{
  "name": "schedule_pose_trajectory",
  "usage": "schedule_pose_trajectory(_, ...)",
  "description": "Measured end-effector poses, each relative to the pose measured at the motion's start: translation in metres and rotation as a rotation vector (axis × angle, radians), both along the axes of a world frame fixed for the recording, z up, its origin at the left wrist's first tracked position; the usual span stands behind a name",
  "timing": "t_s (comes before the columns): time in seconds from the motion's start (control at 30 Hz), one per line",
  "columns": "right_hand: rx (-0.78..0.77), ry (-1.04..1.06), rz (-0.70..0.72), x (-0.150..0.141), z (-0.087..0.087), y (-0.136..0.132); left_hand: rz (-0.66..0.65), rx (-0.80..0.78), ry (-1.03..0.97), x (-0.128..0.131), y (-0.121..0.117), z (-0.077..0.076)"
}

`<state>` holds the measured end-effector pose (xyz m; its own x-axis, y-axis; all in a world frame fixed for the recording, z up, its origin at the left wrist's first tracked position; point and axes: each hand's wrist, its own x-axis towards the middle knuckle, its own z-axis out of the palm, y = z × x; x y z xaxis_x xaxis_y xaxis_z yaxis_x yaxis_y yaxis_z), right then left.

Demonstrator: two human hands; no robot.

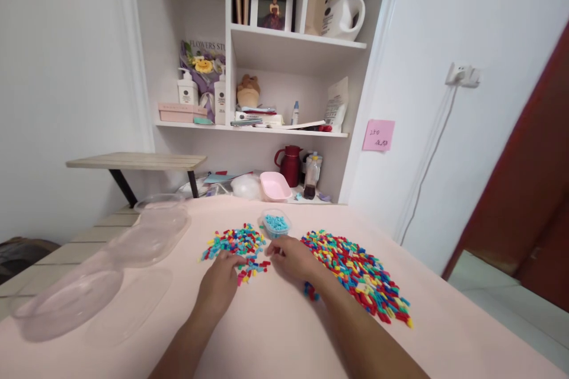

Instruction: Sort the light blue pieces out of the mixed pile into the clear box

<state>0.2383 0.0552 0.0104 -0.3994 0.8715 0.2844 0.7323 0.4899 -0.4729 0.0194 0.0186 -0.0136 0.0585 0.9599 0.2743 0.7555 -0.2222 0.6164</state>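
My left hand (221,280) is at the near edge of a smaller pile of mixed small plastic bricks (240,239), its index finger stretched over the pieces. My right hand (291,256) is between this pile and a larger one, just in front of a clear plastic tub (285,232). Its fingers are curled together and pointing down, and anything between them is hidden. Light blue bricks (275,223) fill the tub. The larger pile of bricks (351,266), in red, yellow, blue and green, spreads to the right, partly behind my right forearm.
Clear plastic containers and lids (151,237) lie along the left side of the pink tabletop (267,337). Behind it are a pink bowl (275,188), a red jug (290,166) and a bottle (312,176). A wooden stand (137,160) rises at left, and white shelves (293,130) at the back.
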Motion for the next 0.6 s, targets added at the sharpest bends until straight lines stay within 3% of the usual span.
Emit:
schedule_pose_trajectory(0.17,-0.017,0.020,0.183,-0.008,-0.002,-0.004,-0.044,-0.005,0.058,0.000,0.001,-0.002)
schedule_pose_trajectory(0.43,0.039,-0.179,-0.011,0.005,0.003,-0.005,-0.043,-0.003,0.123,0.001,0.000,-0.003)
schedule_pose_trajectory(0.6,0.126,-0.041,0.144,-0.010,0.006,-0.010,-0.065,0.010,0.150,0.001,0.001,-0.004)
